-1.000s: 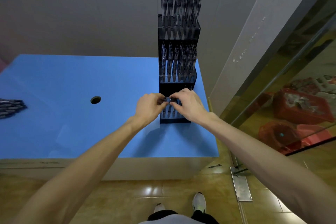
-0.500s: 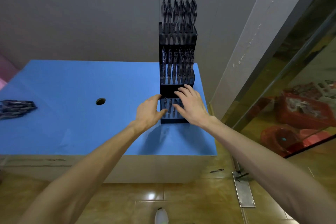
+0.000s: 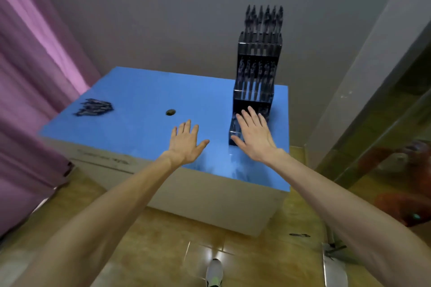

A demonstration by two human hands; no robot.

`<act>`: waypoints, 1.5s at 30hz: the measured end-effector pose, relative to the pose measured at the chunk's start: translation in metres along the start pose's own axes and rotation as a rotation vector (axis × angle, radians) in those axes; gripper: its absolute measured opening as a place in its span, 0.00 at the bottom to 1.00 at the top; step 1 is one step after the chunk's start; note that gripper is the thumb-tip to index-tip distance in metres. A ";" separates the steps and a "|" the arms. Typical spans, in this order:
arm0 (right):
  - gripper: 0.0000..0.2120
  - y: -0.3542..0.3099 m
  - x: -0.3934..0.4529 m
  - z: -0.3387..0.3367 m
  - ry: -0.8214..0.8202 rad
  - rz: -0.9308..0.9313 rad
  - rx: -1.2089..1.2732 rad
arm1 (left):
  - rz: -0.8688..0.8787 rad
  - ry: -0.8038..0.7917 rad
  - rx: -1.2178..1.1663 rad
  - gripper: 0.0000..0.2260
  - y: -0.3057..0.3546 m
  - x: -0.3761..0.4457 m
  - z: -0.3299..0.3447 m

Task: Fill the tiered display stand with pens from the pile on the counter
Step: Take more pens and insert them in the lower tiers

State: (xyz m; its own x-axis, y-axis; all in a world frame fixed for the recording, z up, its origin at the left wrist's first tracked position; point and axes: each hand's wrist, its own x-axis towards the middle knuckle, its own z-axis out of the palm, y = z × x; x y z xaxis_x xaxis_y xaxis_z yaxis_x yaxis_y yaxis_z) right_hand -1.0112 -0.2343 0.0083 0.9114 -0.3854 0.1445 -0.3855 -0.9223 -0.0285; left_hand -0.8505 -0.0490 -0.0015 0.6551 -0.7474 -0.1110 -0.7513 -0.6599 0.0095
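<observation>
Pens fill the upper tiers of the black tiered display stand (image 3: 256, 72), which stands on the blue counter (image 3: 140, 91) at about 2 o'clock from your hands, near the counter's right edge and close to the grey wall (image 3: 163, 18).

Your right hand (image 3: 254, 137) is flat with fingers straight and spread, holding nothing; it lies in front of the stand's lowest tier and covers much of it, though whether it touches the stand you cannot tell. Your left hand (image 3: 185, 143) is likewise spread and free of any pen, over bare counter at 9 o'clock of the right hand and apart from the stand.

In the stand, the top tier holds a row of upright pens (image 3: 264, 17) whose long axes run vertically, tips up above the rim. The middle tier's pens (image 3: 255, 72) stand the same way. The bottom tier's contents are mostly hidden by your right hand.

A round hole (image 3: 170, 112) sits at 11 o'clock of the left hand. Well beyond it, at 10 o'clock, the pile of pens (image 3: 94, 107) lies flat near the pink curtain (image 3: 35, 65), blurred.
</observation>
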 end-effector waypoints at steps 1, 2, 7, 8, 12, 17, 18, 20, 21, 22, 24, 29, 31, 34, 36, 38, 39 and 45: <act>0.35 -0.012 0.001 0.000 -0.009 -0.021 0.012 | -0.031 -0.013 0.017 0.35 -0.011 -0.011 0.001; 0.35 -0.025 0.004 0.000 -0.019 -0.045 0.023 | -0.060 -0.024 0.039 0.35 -0.023 -0.021 0.000; 0.35 -0.095 0.026 -0.003 -0.057 -0.170 0.045 | -0.223 -0.055 0.088 0.36 -0.096 -0.064 -0.013; 0.35 -0.109 0.032 -0.005 -0.065 -0.187 0.057 | -0.254 -0.057 0.094 0.36 -0.111 -0.072 -0.017; 0.35 -0.167 0.062 -0.008 -0.049 -0.257 0.094 | -0.332 -0.047 0.138 0.35 -0.176 -0.099 -0.029; 0.36 -0.249 0.105 0.002 -0.077 -0.286 0.084 | -0.369 -0.041 0.184 0.35 -0.263 -0.114 -0.030; 0.36 -0.266 0.115 0.004 -0.088 -0.292 0.079 | -0.374 -0.041 0.184 0.35 -0.281 -0.113 -0.030; 0.36 -0.301 0.135 0.009 -0.100 -0.309 0.062 | -0.374 -0.032 0.187 0.34 -0.320 -0.109 -0.032; 0.36 -0.319 0.146 0.010 -0.115 -0.311 0.058 | -0.369 -0.033 0.188 0.34 -0.339 -0.107 -0.033; 0.36 -0.338 0.158 0.010 -0.134 -0.308 0.053 | -0.361 -0.036 0.190 0.34 -0.359 -0.105 -0.035; 0.36 -0.372 0.185 0.011 -0.152 -0.291 0.026 | -0.345 -0.031 0.201 0.34 -0.399 -0.098 -0.038; 0.36 -0.443 0.244 0.014 -0.153 -0.247 0.003 | -0.296 -0.018 0.175 0.34 -0.479 -0.073 -0.054; 0.36 -0.462 0.259 0.021 -0.177 -0.223 0.009 | -0.269 -0.023 0.153 0.34 -0.501 -0.063 -0.058; 0.37 -0.479 0.279 0.034 -0.223 -0.190 -0.002 | -0.232 -0.048 0.129 0.34 -0.528 -0.045 -0.056; 0.37 -0.485 0.293 0.042 -0.257 -0.164 -0.001 | -0.209 -0.058 0.121 0.34 -0.542 -0.031 -0.052; 0.36 -0.489 0.310 0.050 -0.278 -0.143 0.016 | -0.184 -0.066 0.112 0.34 -0.555 -0.014 -0.046; 0.36 -0.490 0.318 0.055 -0.284 -0.133 0.029 | -0.174 -0.070 0.105 0.34 -0.560 -0.006 -0.043; 0.32 -0.493 0.392 0.091 -0.304 -0.105 0.090 | -0.131 -0.126 0.097 0.33 -0.595 0.059 -0.028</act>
State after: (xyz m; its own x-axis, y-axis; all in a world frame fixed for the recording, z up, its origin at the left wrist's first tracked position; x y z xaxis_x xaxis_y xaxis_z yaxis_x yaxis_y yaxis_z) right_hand -0.4505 0.0671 -0.0106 0.9521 -0.2666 -0.1497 -0.2850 -0.9512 -0.1186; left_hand -0.3627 0.2968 0.0138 0.7370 -0.6361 -0.2285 -0.6686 -0.7357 -0.1085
